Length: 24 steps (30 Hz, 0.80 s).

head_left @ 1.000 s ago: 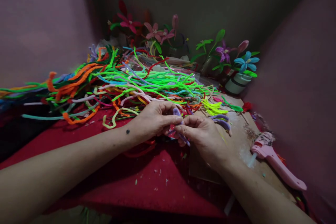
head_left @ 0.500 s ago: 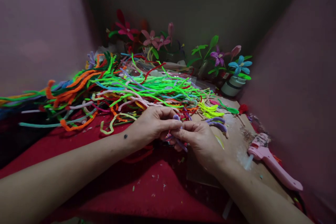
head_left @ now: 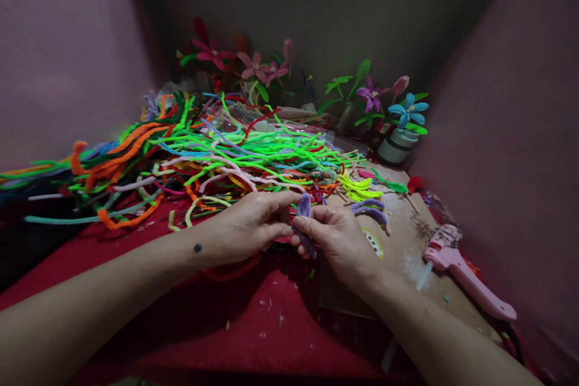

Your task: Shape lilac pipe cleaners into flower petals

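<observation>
Between the thumb and fingers of our right hand [head_left: 341,238], we grasp a purple fuzzy loop [head_left: 304,205]; its rounded end stands upright above the grip, and a purple length slants down below it. We position our left hand [head_left: 246,220] just left of the grip, thumb and index finger parted beside the loop; whether either digit bears on it, we cannot tell. Just right of the grip, we locate further purple petals [head_left: 371,211] on a brown board [head_left: 402,253], with yellow-green strips [head_left: 359,189] adjacent on their far side. Nearer, partly covered by our right hand, we note a yellow-rimmed disc [head_left: 374,243] with dark spots. Farther right of the grip, we identify a pink glue gun [head_left: 473,283] lying on the board, a pale glue stick [head_left: 424,275] projecting from it. Directly beyond the grip, we observe a pile of fuzzy stems [head_left: 271,148], largely bright green, with orange stems [head_left: 129,145] to the left. Beyond and right of the grip, we find a dark-banded white jar [head_left: 397,149] below a blue flower [head_left: 408,110]. On the near side of the grip, we see pale scraps scattered over a red cloth [head_left: 244,347].
</observation>
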Each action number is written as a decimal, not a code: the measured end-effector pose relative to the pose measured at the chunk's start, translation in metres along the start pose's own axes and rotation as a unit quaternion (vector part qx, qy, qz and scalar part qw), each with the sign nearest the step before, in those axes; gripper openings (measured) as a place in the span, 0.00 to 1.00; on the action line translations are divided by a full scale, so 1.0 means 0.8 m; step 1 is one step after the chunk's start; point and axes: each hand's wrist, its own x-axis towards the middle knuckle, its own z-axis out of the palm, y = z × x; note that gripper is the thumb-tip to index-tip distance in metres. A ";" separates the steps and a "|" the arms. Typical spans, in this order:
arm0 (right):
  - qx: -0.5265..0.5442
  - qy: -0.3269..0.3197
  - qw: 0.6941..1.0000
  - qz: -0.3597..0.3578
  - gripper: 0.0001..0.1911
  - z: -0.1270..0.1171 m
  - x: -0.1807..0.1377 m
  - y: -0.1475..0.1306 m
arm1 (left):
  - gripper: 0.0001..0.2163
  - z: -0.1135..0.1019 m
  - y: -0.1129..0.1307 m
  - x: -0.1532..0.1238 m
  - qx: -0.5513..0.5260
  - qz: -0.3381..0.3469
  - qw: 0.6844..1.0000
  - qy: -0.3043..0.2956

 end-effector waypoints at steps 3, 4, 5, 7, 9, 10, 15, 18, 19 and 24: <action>0.000 -0.017 1.000 0.010 0.10 0.002 -0.001 -0.001 | 0.15 -0.005 0.006 -0.001 -0.041 -0.029 0.998 -0.044; 0.000 -0.018 1.000 0.009 0.10 0.002 -0.002 -0.001 | 0.17 -0.006 0.008 -0.001 -0.055 -0.048 0.996 -0.047; -0.002 -0.020 1.000 0.007 0.10 0.003 -0.002 -0.001 | 0.19 -0.007 0.010 -0.002 -0.066 -0.068 0.994 -0.046; -0.008 -0.023 1.000 -0.001 0.11 0.003 -0.002 -0.001 | 0.23 -0.009 0.012 -0.002 -0.083 -0.101 0.990 -0.048; -0.017 -0.025 1.000 -0.005 0.11 0.002 -0.002 0.000 | 0.26 -0.010 0.013 -0.002 -0.091 -0.112 0.988 -0.052; -0.021 -0.026 0.999 -0.005 0.10 0.002 -0.002 0.000 | 0.26 -0.011 0.013 -0.003 -0.089 -0.113 0.988 -0.052; -0.040 -0.026 0.999 -0.006 0.10 0.001 -0.003 0.002 | 0.29 -0.016 0.009 -0.004 -0.070 -0.113 0.990 -0.039; -0.042 -0.015 0.999 -0.015 0.10 0.001 -0.004 -0.001 | 0.26 -0.018 0.006 -0.003 -0.066 -0.093 0.993 -0.015; -0.042 -0.015 0.999 -0.016 0.11 0.001 -0.005 -0.002 | 0.23 -0.018 0.005 -0.002 -0.068 -0.081 0.994 -0.003; -0.024 -0.043 0.999 0.021 0.12 0.002 -0.005 -0.006 | 0.11 -0.010 0.003 0.005 -0.106 -0.089 0.988 0.061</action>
